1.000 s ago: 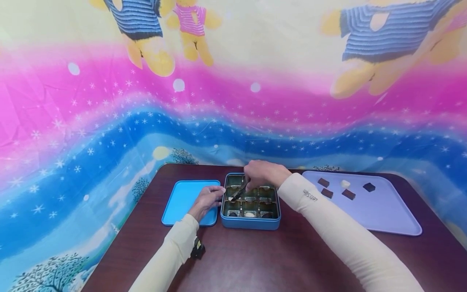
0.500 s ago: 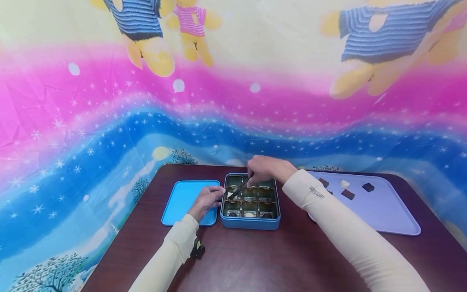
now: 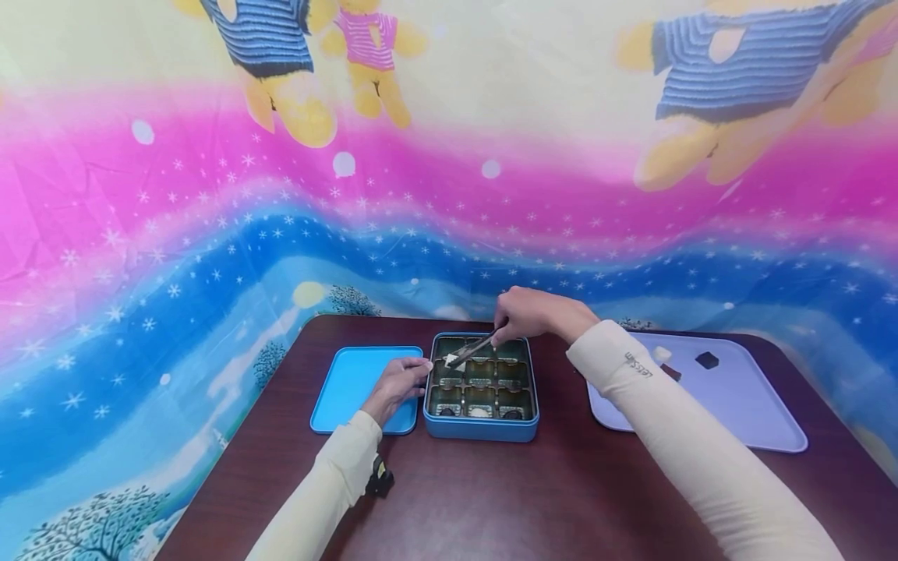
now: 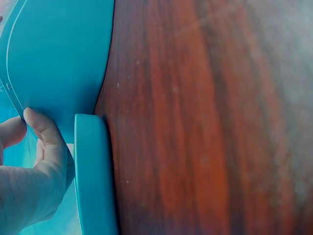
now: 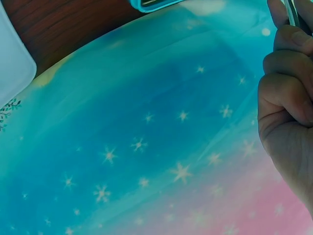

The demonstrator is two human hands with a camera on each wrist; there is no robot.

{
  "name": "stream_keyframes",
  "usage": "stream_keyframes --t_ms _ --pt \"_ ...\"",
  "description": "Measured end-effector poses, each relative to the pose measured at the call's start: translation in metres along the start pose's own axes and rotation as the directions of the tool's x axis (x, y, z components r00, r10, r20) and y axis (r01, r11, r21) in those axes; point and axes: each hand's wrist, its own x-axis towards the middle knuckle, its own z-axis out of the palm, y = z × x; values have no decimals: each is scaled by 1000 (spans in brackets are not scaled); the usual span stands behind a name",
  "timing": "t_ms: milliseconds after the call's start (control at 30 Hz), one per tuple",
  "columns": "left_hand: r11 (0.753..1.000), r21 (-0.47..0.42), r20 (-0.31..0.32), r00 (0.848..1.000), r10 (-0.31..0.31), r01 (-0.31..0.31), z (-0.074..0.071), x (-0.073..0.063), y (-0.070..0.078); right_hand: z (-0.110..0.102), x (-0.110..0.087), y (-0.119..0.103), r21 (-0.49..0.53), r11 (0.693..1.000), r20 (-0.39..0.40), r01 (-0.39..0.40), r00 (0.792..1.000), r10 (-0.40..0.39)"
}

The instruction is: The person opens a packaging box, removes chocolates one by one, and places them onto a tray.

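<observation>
My right hand (image 3: 533, 315) grips a pair of slim tongs (image 3: 477, 348) above a blue box (image 3: 482, 429). At the tongs' tips is a small white piece (image 3: 450, 360), over the left side of the box. The box has a gold insert with square compartments. Dark pieces (image 3: 514, 414) and a white one (image 3: 480, 413) sit in its front row. My left hand (image 3: 400, 383) pinches the box's left rim; thumb and forefinger meet there in the left wrist view. Curled fingers around the tongs' metal end (image 5: 292, 12) show in the right wrist view.
A light-blue lid (image 3: 344, 389) lies left of the box, under my left hand. On the right, a lilac tray (image 3: 754, 405) carries a black piece (image 3: 707, 360), a white piece (image 3: 662, 354) and a brown piece (image 3: 671, 372). My right sleeve covers part of it. A patterned cloth hangs behind the table.
My right hand has moved up and to the right. The tongs' tips and the white piece have shifted toward the box's back. My left hand stays at the rim.
</observation>
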Motion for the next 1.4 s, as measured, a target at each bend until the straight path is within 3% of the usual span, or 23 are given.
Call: stream_keyframes --t_ms 367,1000,1400 --pt "1000 5 -19 1000 -3 4 -1 1 -1 -11 -27 30 89 995 -77 -49 996 56" --pt "1000 19 -11 1000 3 -3 -3 0 -2 -11 -104 106 192 968 -149 -162 970 191" --pt "1000 16 0 1000 1 -1 0 0 1 -1 -155 155 177 938 -187 -297 926 328"
